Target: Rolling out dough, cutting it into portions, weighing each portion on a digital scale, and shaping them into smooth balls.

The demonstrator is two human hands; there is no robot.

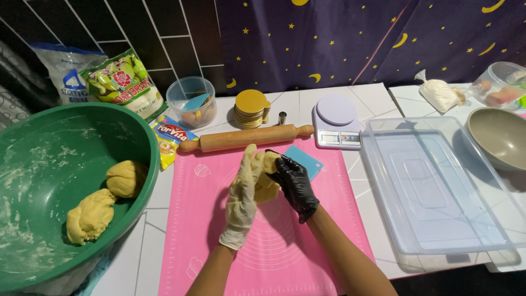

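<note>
Head view: we press a lump of yellow dough [267, 178] between both hands above the pink mat [307, 241]. Our left hand [243, 194], in a pale glove, lies flat against the dough's left side; our right hand [295, 183], in a black glove, curls closed around its right side. The dough's long axis runs away from us, toward the rolling pin [246, 137] lying crosswise beyond. The green bowl [143, 143] with two more lumps sits left.

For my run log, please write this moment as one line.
left hand: pale glove, pressing dough piece | right hand: black glove, gripping same dough | over pink mat | rolling pin behind
</note>
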